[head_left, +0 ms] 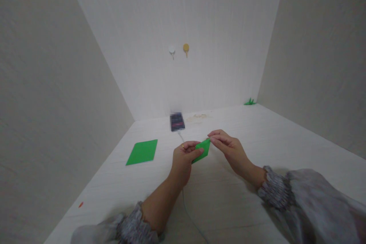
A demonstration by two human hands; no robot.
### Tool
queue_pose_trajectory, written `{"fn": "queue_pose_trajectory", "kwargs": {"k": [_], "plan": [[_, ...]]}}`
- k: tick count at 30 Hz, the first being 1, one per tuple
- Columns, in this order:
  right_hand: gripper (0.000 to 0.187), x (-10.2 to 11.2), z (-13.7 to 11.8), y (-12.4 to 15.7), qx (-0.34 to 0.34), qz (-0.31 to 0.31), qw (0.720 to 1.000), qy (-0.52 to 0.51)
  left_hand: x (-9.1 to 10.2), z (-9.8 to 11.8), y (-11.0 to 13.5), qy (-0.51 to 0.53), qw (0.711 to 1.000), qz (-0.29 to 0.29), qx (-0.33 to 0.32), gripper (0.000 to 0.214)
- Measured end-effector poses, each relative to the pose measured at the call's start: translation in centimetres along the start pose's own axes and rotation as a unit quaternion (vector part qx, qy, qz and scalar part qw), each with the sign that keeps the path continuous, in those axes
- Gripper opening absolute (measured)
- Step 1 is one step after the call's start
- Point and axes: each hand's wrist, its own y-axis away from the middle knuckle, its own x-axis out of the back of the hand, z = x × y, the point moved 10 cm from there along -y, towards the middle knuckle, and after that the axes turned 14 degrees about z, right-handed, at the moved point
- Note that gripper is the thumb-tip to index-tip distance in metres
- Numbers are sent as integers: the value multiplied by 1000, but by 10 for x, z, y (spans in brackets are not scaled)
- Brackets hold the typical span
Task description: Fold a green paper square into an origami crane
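A small folded piece of green paper is held just above the white table by both hands. My left hand pinches its lower left part; a ring shows on one finger. My right hand pinches its upper right corner with the fingertips. A flat square sheet of green paper lies on the table to the left of my left hand, apart from it.
A dark phone-like device lies behind my hands, with a thin cable running toward me. A small folded green paper figure sits in the far right corner. Two hooks hang on the back wall. Walls close in on three sides.
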Motion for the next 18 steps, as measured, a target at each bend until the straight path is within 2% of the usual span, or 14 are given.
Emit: {"fn": "queue_pose_trajectory", "kwargs": {"k": [8,14,18], "plan": [[16,-4,10,0,-41,-13,999,8,-1,2,2,-21,1000,-5,-19,26],[17,-8,16,5,-114,-23,992,-40,-6,0,4,-54,997,-41,-43,24],[15,-11,13,7,-120,-34,992,-32,-14,-6,8,-67,995,-72,-22,25]]}}
